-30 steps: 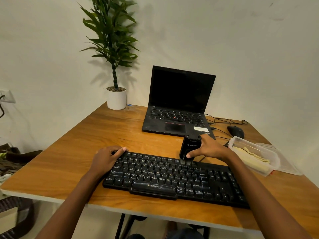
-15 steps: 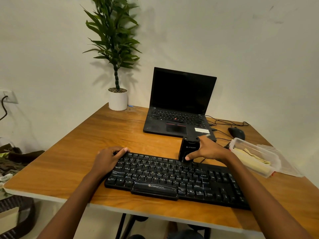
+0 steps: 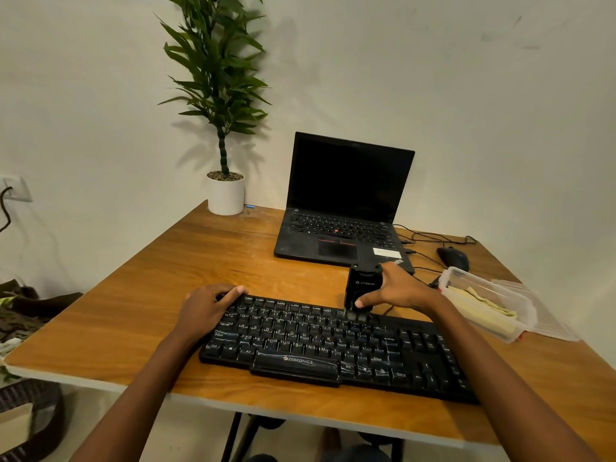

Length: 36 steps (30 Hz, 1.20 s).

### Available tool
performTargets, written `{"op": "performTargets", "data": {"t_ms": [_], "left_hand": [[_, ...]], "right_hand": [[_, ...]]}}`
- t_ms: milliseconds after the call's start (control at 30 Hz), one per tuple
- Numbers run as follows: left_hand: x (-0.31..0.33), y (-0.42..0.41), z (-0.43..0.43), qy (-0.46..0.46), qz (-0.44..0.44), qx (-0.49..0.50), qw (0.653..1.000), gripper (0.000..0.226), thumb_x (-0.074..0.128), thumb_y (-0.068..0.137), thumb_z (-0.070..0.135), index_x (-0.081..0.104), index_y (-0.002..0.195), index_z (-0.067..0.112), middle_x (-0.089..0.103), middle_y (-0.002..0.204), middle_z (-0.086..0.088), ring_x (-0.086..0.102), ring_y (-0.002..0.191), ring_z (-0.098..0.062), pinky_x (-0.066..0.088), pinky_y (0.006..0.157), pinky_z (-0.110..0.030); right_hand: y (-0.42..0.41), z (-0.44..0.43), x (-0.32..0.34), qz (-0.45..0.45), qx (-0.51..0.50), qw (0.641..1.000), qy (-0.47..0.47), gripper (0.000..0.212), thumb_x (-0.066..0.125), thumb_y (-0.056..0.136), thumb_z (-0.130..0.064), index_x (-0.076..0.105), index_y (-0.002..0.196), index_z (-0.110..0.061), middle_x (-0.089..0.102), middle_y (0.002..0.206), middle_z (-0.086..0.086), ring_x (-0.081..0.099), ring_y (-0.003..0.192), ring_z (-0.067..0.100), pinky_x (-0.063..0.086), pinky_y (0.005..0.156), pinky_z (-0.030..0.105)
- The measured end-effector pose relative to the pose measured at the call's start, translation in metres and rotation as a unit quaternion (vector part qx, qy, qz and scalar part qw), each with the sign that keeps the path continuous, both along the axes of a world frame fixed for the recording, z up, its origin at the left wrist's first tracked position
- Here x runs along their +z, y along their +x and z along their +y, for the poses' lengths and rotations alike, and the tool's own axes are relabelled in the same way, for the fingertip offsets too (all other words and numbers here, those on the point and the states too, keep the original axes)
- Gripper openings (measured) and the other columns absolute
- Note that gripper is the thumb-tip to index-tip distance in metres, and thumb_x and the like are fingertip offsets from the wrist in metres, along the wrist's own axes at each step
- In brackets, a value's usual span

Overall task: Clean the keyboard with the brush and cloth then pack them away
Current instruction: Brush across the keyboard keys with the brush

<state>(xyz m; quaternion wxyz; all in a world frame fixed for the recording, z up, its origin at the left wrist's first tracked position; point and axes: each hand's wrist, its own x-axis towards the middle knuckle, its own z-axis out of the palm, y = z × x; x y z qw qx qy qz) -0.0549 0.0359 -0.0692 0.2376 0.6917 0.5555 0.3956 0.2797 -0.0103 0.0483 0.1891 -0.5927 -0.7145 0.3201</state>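
A black keyboard (image 3: 333,348) lies along the near edge of the wooden table (image 3: 200,268). My right hand (image 3: 398,290) grips a black upright brush (image 3: 361,285), whose bristles touch the keyboard's top row right of centre. My left hand (image 3: 206,310) rests on the keyboard's far left corner, fingers curled over its back edge. A yellowish cloth (image 3: 483,303) lies inside a clear plastic box (image 3: 473,285) at the right of the table.
An open black laptop (image 3: 343,208) stands behind the keyboard. A potted plant (image 3: 226,193) is at the far left corner. A black mouse (image 3: 452,258) and cables lie beyond the box. The box's clear lid (image 3: 546,315) lies at its right.
The brush and my right hand have shifted slightly toward the keyboard's back edge. My left hand stays on the left corner. The camera has tilted a little.
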Motion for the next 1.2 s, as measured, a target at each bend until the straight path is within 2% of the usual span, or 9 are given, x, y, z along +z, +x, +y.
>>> {"op": "performTargets", "data": {"t_ms": [133,267,500,600,667,733,867,1033,1200], "left_hand": [[-0.001,0.000,0.001,0.000,0.008,0.002,1.000,0.043,0.040,0.082,0.060,0.070,0.100,0.035,0.068,0.102,0.014,0.060,0.094,-0.010,0.035,0.101,-0.060],[-0.003,0.000,0.001,-0.001,0.003,-0.001,1.000,0.044,0.040,0.082,0.060,0.071,0.101,0.034,0.069,0.103,0.012,0.062,0.095,-0.012,0.035,0.100,-0.062],[-0.002,0.000,0.001,-0.004,0.008,-0.004,1.000,0.044,0.038,0.081,0.061,0.070,0.098,0.036,0.065,0.091,0.020,0.062,0.090,-0.010,0.035,0.099,-0.063],[-0.001,-0.002,0.002,0.000,0.007,-0.005,1.000,0.033,0.038,0.081,0.062,0.065,0.091,0.046,0.063,0.087,0.025,0.061,0.086,-0.007,0.036,0.098,-0.062],[0.000,-0.001,0.001,0.001,0.007,-0.008,1.000,0.027,0.039,0.081,0.062,0.062,0.087,0.050,0.062,0.084,0.027,0.060,0.084,-0.004,0.037,0.097,-0.062],[-0.002,-0.001,0.002,0.002,0.005,-0.011,1.000,0.028,0.038,0.081,0.062,0.062,0.087,0.050,0.062,0.084,0.027,0.060,0.083,-0.003,0.036,0.097,-0.063],[-0.004,-0.002,0.004,0.002,0.005,-0.015,1.000,0.035,0.038,0.081,0.063,0.066,0.092,0.045,0.064,0.087,0.024,0.061,0.085,-0.005,0.035,0.098,-0.063],[-0.005,-0.003,0.004,0.006,0.005,-0.016,1.000,0.040,0.040,0.083,0.059,0.070,0.096,0.036,0.068,0.090,0.017,0.062,0.085,-0.007,0.039,0.097,-0.059],[-0.005,-0.002,0.004,-0.002,0.004,-0.005,1.000,0.043,0.039,0.081,0.063,0.069,0.098,0.038,0.070,0.099,0.013,0.063,0.091,-0.012,0.036,0.098,-0.062]], "right_hand": [[-0.006,-0.001,0.000,0.010,0.006,1.000,-0.009,0.038,0.077,0.073,-0.010,0.049,0.096,-0.021,0.059,0.098,-0.001,0.058,0.091,0.014,0.042,0.060,0.012],[-0.008,-0.001,0.000,0.004,-0.001,1.000,-0.008,0.042,0.077,0.073,-0.012,0.047,0.101,-0.021,0.056,0.094,-0.010,0.057,0.095,0.012,0.038,0.067,0.014],[-0.011,0.002,0.000,-0.007,-0.010,1.000,0.000,0.048,0.081,0.068,-0.020,0.051,0.106,-0.020,0.060,0.105,-0.002,0.057,0.107,0.022,0.045,0.082,0.025],[-0.017,0.000,0.004,-0.013,-0.006,1.000,-0.006,0.039,0.078,0.072,-0.017,0.048,0.098,-0.016,0.055,0.098,-0.004,0.055,0.097,0.018,0.042,0.070,0.014],[-0.019,0.001,0.003,-0.005,0.007,1.000,-0.010,0.038,0.079,0.071,-0.015,0.052,0.097,-0.015,0.059,0.096,-0.004,0.058,0.096,0.021,0.044,0.072,0.016],[-0.020,0.002,0.002,-0.004,0.004,1.000,0.000,0.043,0.081,0.068,-0.014,0.054,0.101,-0.016,0.062,0.099,-0.003,0.059,0.100,0.022,0.045,0.079,0.024],[-0.021,0.004,0.005,0.007,0.012,1.000,0.001,0.040,0.079,0.069,-0.009,0.053,0.095,-0.022,0.062,0.097,-0.003,0.060,0.095,0.019,0.046,0.077,0.022],[-0.014,-0.003,0.011,0.003,0.038,0.999,-0.037,0.037,0.072,0.075,0.001,0.046,0.084,-0.024,0.054,0.086,-0.008,0.055,0.085,0.014,0.040,0.057,0.001],[0.005,-0.010,0.030,-0.046,0.032,0.996,-0.071,0.034,0.072,0.074,0.002,0.048,0.091,-0.016,0.054,0.086,-0.008,0.055,0.081,0.010,0.045,0.058,0.006]]}}
